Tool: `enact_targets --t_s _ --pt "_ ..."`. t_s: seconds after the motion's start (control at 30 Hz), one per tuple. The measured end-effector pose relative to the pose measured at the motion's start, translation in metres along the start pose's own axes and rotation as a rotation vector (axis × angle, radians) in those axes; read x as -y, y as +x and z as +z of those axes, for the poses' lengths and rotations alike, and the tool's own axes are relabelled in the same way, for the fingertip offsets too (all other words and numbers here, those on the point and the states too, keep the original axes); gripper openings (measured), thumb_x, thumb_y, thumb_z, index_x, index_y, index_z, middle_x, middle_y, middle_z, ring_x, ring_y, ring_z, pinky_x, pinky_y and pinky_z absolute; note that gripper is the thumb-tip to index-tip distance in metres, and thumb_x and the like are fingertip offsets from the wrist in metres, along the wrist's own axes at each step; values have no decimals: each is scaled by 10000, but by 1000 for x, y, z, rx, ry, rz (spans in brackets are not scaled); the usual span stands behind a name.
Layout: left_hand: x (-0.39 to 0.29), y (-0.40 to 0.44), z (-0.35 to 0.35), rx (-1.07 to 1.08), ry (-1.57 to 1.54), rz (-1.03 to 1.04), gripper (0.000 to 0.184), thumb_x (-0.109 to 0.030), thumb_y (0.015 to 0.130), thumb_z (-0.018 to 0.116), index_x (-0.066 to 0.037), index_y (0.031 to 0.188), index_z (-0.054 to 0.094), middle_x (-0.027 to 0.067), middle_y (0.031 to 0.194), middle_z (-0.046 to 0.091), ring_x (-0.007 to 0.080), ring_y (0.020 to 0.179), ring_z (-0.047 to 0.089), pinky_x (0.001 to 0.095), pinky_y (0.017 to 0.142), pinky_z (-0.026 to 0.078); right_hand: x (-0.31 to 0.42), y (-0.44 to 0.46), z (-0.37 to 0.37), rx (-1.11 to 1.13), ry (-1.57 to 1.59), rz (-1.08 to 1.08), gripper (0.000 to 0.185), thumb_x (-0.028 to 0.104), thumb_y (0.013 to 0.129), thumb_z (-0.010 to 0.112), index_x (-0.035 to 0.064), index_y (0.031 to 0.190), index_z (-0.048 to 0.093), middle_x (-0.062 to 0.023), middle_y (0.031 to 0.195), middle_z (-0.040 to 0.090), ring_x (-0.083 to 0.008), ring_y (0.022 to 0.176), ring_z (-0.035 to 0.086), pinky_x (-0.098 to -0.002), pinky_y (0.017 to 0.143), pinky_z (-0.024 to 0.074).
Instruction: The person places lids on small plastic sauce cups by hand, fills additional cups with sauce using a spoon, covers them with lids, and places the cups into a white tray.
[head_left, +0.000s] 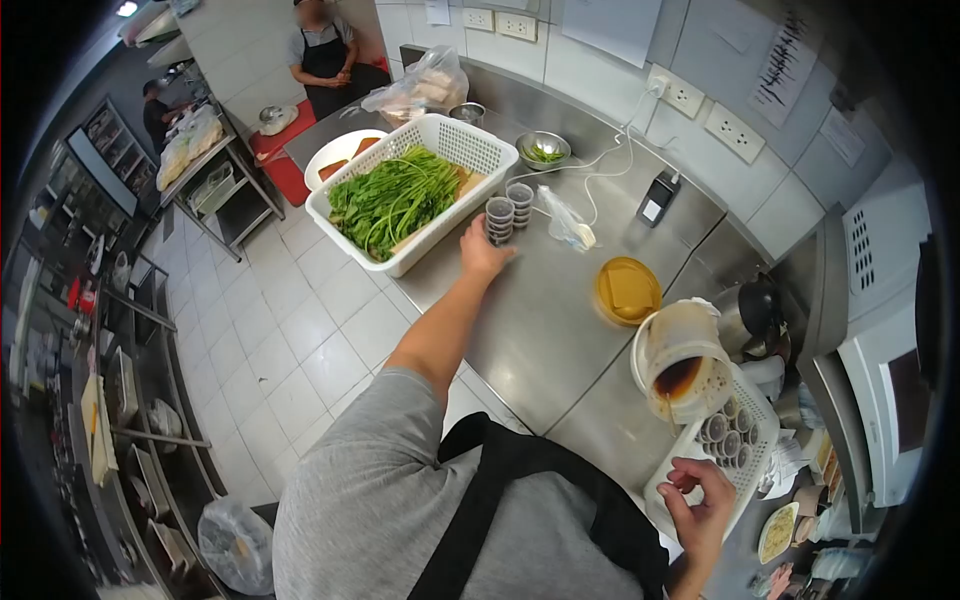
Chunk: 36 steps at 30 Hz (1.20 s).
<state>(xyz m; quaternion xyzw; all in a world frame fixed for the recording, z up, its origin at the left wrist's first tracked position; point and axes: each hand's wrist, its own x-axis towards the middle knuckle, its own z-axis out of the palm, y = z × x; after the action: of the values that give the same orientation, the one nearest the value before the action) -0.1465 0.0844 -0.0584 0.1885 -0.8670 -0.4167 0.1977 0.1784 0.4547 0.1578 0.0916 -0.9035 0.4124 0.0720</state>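
My left hand (487,252) reaches across the steel counter, its thumb and fingers around the lower part of a stack of small clear cups (499,213) with dark contents. A second stack of cups (520,196) stands right beside it. My right hand (703,500) is at the near right with its fingers loosely curled and the thumb apart; I see nothing in it. It hovers by a white plastic basket (752,478) holding several small dark-filled cups (728,440). Above that basket, a translucent tub (690,375) with dark brown liquid appears tilted.
A white basket (412,262) of leafy greens (395,200) stands left of the cups. Near the wall are a metal bowl (544,150), a plastic bag (566,222) and a black device (658,198) with white cables. A yellow lid (628,291) lies mid-counter. Two people stand farther back.
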Motion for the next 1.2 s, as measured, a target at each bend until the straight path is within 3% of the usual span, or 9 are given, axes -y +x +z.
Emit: enact_targets --t_s 0.13,0.37,0.47,0.63,0.83,0.93,1.03,1.07,1.2 --pt "6 16 1 62 -135 -41 663 -191 605 848 -75 1183 544 113 1084 648 322 1087 556 402 948 453 13 35 53 12 43 15 294 57 689 786 29 960 674 -67 766 631 -152 664 588 -269 607 472" --pt "9 27 -8 117 68 105 706 -307 601 856 -32 1179 557 182 1102 655 359 1044 620 425 914 480 3 94 138 193 45 -124 275 193 771 742 75 995 636 -98 836 637 -273 767 630 -363 692 504" --pt "17 36 -4 191 89 162 613 -317 627 848 -32 1108 596 161 1078 664 300 969 649 395 878 489 -7 106 166 235 88 -140 293 195 768 726 85 1015 613 -102 859 637 -307 808 627 -421 714 494" --pt "36 2 -10 438 -407 237 482 -87 691 813 14 1106 588 104 1024 664 162 924 638 313 831 500 -33 110 192 202 34 -143 454 125 701 762 90 1117 582 -120 1099 581 -332 1000 574 -441 817 481" --pt "-50 -116 -84 813 -39 433 497 -105 667 815 1 1101 596 105 969 672 187 905 652 322 805 512 -5 81 138 53 78 -252 789 81 672 785 203 1373 444 -130 1410 389 -352 1254 436 -429 977 451" --pt "-110 -185 -97 1034 -218 531 519 -146 636 824 -14 1087 605 129 969 676 243 905 667 347 791 517 2 54 92 67 51 -279 817 81 674 780 241 1394 428 -135 1452 356 -339 1259 451 -427 970 464" --pt "-155 -240 -80 1148 -199 668 563 -169 611 828 -21 1102 594 152 1012 669 295 924 667 372 787 516 -6 18 38 123 39 -225 822 80 665 779 235 1392 428 -158 1418 376 -342 1193 508 -417 934 487" --pt "-176 -258 -75 1152 -148 766 558 -110 642 817 -7 1130 568 115 1013 663 213 959 640 342 822 496 -13 9 26 135 -21 -180 825 81 662 779 233 1393 427 -156 1404 389 -344 1177 519 -416 926 491" --pt "-219 -320 -9 1256 -280 793 625 -188 621 840 -15 1151 559 108 1023 659 199 965 628 341 834 493 -50 -37 -35 33 -226 -20 821 90 651 784 227 1383 438 -146 1318 461 -355 1129 544 -419 900 499"
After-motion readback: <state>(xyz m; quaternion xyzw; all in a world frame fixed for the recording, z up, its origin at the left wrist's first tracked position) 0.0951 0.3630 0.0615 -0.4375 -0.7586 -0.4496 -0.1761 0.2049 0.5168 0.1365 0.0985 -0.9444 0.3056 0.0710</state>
